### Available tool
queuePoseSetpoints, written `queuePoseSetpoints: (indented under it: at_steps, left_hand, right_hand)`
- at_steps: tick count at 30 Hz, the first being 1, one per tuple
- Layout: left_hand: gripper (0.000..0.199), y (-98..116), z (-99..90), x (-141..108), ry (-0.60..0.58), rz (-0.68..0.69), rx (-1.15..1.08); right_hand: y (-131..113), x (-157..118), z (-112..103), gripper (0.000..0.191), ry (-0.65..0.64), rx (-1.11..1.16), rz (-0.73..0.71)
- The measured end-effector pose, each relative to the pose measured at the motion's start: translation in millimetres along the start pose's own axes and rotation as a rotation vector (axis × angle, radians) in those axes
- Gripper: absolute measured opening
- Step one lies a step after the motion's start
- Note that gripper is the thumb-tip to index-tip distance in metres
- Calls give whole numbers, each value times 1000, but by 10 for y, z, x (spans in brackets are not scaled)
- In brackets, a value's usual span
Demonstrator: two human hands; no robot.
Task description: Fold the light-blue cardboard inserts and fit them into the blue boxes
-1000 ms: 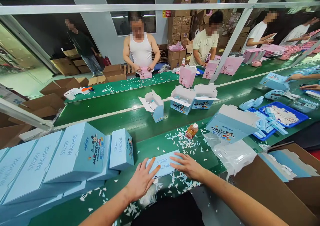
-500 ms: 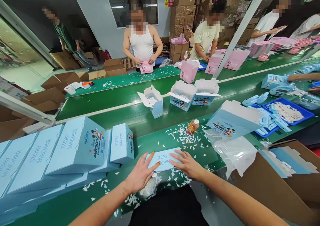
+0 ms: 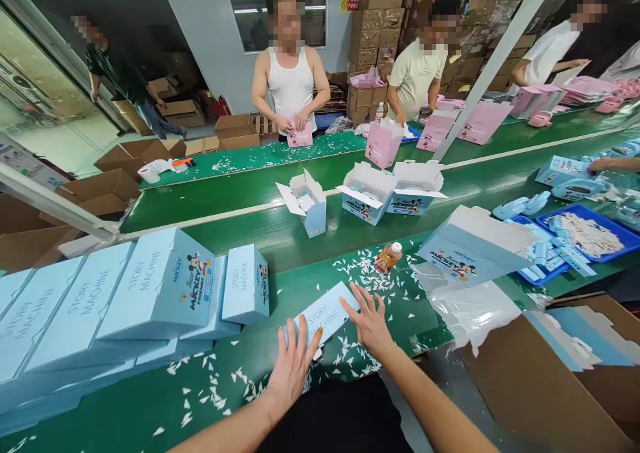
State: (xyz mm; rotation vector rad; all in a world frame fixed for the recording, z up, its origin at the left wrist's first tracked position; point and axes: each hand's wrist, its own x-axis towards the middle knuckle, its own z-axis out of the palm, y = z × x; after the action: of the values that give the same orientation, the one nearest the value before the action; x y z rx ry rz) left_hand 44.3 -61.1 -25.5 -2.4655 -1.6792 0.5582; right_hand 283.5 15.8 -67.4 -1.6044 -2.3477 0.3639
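A closed light-blue story machine box (image 3: 327, 311) lies slantwise on the green work surface in front of me, its lettered side up. My left hand (image 3: 295, 363) rests on its near left end, fingers stretched over the edge. At the far right end, my right hand (image 3: 371, 319) touches the box with fingers spread. Neither hand wraps around it; the box sits between them. To the left, a similar closed box (image 3: 245, 283) stands beside a stack of larger blue boxes (image 3: 155, 286).
White paper scraps and a drink bottle (image 3: 388, 258) lie beyond the box. Open blue boxes (image 3: 369, 193) stand on the conveyor belt (image 3: 240, 229). At right are an open blue box (image 3: 475, 243), plastic film (image 3: 470, 306), blue trays (image 3: 615, 246) and a carton (image 3: 540, 386). Co-workers stand opposite.
The box has turned, its right end now farther from me and its left end nearer. My left hand has come nearer, and my right hand's fingers have lifted and spread at the far end.
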Motion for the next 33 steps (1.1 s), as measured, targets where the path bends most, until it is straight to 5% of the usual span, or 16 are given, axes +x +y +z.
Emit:
queuePoseSetpoints:
  at_steps: [3,6,9,15,22,28,33]
  left_hand:
    - [81,-121,-67,53,-2,54,-191]
    - [64,-287,-152,100,-20,50,-398]
    - [64,-323,-227,113,-32,4,-423]
    - [79,-289,-293,118,-145,36,-375]
    - [80,-294,-287,98,-146,28,-371]
    - [82,-278,-286,81,-140,28,-330]
    - [83,-294,-246,73,-132,28,-360]
  right_hand:
    - [-98,-179,182,52,97,321,517]
    - [-134,-308,292,63,-163,866,796]
    - [-217,-232,317,68,-390,1100,777]
    - [-354,53,410,73,-305,1104,705]
    - [-348,-54,463,73,-290,1215,650]
    - [-389,44,365,68,-352,1033,731]
    - [-347,74,302,73,-434,1092,722]
